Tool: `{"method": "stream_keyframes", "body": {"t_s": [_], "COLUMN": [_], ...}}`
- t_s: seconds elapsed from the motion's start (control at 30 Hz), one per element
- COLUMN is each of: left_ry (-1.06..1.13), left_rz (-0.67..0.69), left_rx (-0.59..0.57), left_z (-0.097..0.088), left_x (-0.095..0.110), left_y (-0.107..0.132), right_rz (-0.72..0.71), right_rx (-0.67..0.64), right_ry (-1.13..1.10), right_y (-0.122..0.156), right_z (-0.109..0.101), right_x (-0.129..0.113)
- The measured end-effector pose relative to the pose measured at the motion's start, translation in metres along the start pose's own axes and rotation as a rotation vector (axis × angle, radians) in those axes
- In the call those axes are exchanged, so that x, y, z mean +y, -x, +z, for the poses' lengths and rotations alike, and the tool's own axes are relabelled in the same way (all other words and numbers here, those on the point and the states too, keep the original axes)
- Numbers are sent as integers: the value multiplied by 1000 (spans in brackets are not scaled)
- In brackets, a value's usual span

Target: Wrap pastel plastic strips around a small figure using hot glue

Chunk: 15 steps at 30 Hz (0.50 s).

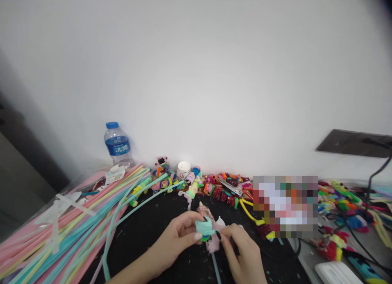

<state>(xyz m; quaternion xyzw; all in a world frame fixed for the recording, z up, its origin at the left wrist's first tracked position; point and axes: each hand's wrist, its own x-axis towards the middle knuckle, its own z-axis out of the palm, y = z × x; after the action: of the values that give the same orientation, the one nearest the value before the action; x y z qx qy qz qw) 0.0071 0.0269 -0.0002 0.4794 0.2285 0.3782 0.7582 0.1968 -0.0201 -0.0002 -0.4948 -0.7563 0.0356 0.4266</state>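
Head view: from where I stand, two bare hands meet over a black work surface [147, 220] pushed against a pale wall [196, 80].
Mint coil: the fuzzy mint coil [203, 225] sits up between the hands, low and near the middle, with blue and green showing at its underside.
Left hand: the left hand [179, 235] pinches the coil, thumb on the near side, fingers curled around the back.
Right hand: the right hand [241, 245] is drawn in, thumb and forefinger pinching the coil's short tail at its right side.
Pink tool: a pale pink tool [212, 246] lies just behind and below the coil, partly hidden, a bluish rod [216, 267] running from it toward the person.
Fuzzy stems: a big pastel bundle of fuzzy stems [73, 231] fills the left side, some long mint ones arching over the black surface.
Along the wall: a blue-capped bottle [118, 145], a small white tub [183, 169], bright fuzzy figures [192, 189] and scissors [229, 187] lying among them.
Right side: a pixelated patch hides part of the table; beyond it, more fuzzy pieces [344, 192], a white box [335, 273] and a black cable [372, 176] by a dark wall plate [349, 143].
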Motion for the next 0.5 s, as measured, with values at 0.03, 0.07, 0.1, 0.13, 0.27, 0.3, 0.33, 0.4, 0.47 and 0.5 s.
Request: {"method": "stream_keyframes", "body": {"t_s": [0.03,0.07,0.1,0.13,0.27,0.3,0.33,0.4,0.47,0.5], "left_ry": [11,23,34,47,116,134,149,173,192,200], "left_rz": [-10,-19,-29,-41,-97,-108,-117,-133,-140,-140], "left_rx": [-4,-7,-9,-12,-11,-9,-9,-10,-15,-15], "left_z": [0,0,1,1,6,7,7,9,9,9], "left_x": [0,1,1,2,7,8,8,9,8,8], "left_y": [0,1,1,2,4,4,4,5,6,6], "right_rz": [4,8,15,22,50,51,51,45,47,48], "right_rx": [-2,-7,-12,-20,-47,-47,-49,-49,-53,-54], "right_ry": [2,3,3,2,0,1,1,-2,-8,-12], "right_y": [0,1,1,2,2,2,2,1,1,1], "right_z": [0,1,2,2,3,3,4,4,4,3], "right_x": [0,0,1,1,0,0,0,-1,-2,-2]}}
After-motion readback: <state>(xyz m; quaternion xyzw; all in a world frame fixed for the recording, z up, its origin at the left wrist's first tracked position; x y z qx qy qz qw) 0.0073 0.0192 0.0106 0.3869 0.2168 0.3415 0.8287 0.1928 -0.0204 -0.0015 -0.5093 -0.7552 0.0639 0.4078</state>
